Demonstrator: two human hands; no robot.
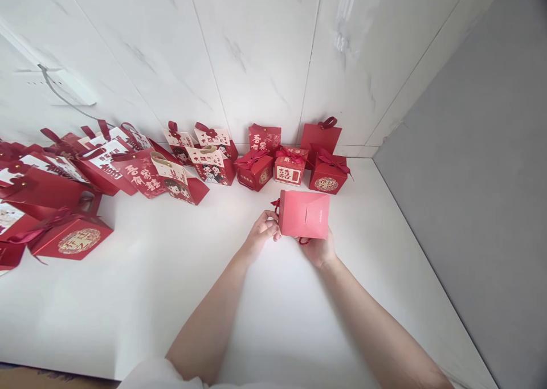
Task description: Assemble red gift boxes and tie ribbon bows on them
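Note:
A red gift box (304, 213) is held above the white tabletop, tipped so that a plain face with folded seams and a short slit shows. My right hand (321, 249) supports it from beneath and the right side, most of its fingers hidden behind the box. At the box's left edge, my left hand (265, 228) has its fingers curled against the side, close to a dark red ribbon. A twisted red cord loop hangs below the box. Just behind stand a ribboned red box (255, 171), a box with a white label (290, 167) and another with a gold emblem (328, 172).
Picture-printed gift boxes (212, 165) stand in a row by the marble-patterned wall (256, 53). Many red boxes and bags crowd the left, including a large gold-emblem box (72, 238). A grey panel (478, 150) borders the white table (171, 298) on the right.

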